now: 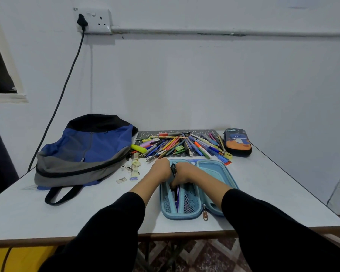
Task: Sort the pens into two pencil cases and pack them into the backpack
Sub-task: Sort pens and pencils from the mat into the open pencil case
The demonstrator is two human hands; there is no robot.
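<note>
In the blue case [186, 216] (pens [177, 197] inside), right fingers [178, 182] seemingly grip a dark pen [173, 169]; left hand [161, 167] unclear.

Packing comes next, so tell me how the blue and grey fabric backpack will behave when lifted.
The blue and grey fabric backpack lies slumped and creased on the white table, so it will probably flop and sag. It looks fairly flat, so likely light. Its black strap loop lies free and may dangle.

On the desk [263, 193], the backpack [82, 152] lies at the left. At the back, a heap of pens [181, 144] rests on a mat [145, 134], with the shut pencil case [237, 142] just right of it. The open pencil case [210, 169] lies in front of the heap, and a ruler [134, 165] lies between it and the backpack.
</note>
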